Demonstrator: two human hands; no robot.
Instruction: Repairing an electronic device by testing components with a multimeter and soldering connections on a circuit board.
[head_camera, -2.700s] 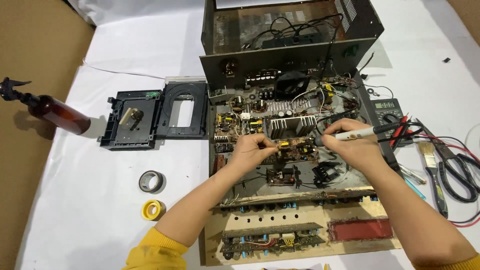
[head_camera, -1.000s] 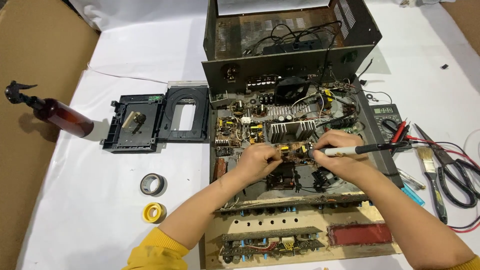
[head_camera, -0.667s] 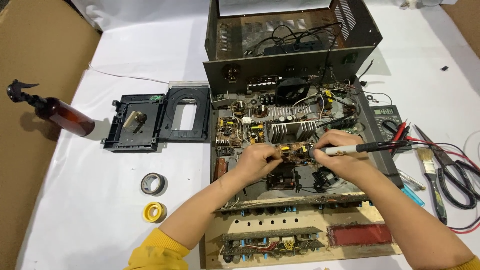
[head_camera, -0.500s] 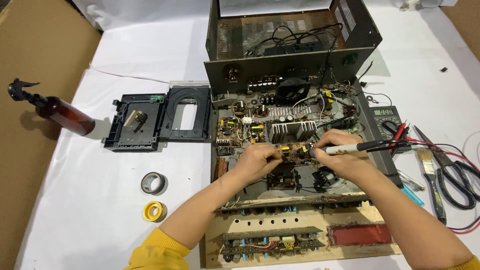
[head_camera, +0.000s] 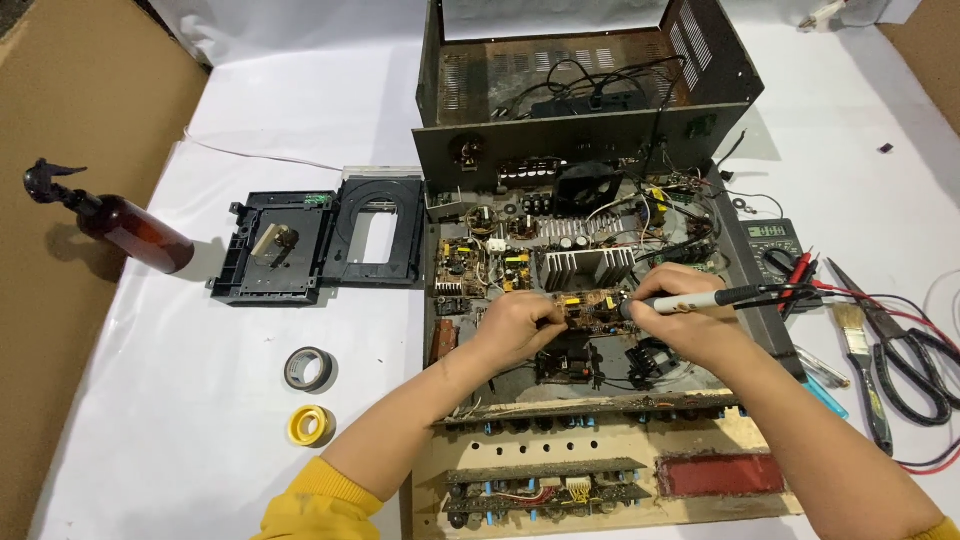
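An opened electronic chassis (head_camera: 585, 140) lies on the white-covered table, its boards and heat sink (head_camera: 588, 266) exposed. My left hand (head_camera: 520, 325) pinches the left end of a small brown circuit board (head_camera: 592, 308) over the chassis middle. My right hand (head_camera: 685, 315) holds a pen-shaped tool (head_camera: 690, 300) with a white grip and black rear, its tip touching the right end of that board. Both yellow sleeves show at the bottom edge.
A black disc-drive tray assembly (head_camera: 320, 240) lies left of the chassis. A brown spray bottle (head_camera: 125, 225) lies far left. Grey tape roll (head_camera: 308, 368) and yellow tape roll (head_camera: 310, 425) sit lower left. A multimeter (head_camera: 772, 245), brush (head_camera: 862, 370) and scissors (head_camera: 905, 345) lie right.
Since 2.7 s ago my right hand has come left and down with the tool onto the small board. Over the last second both hands stay nearly still.
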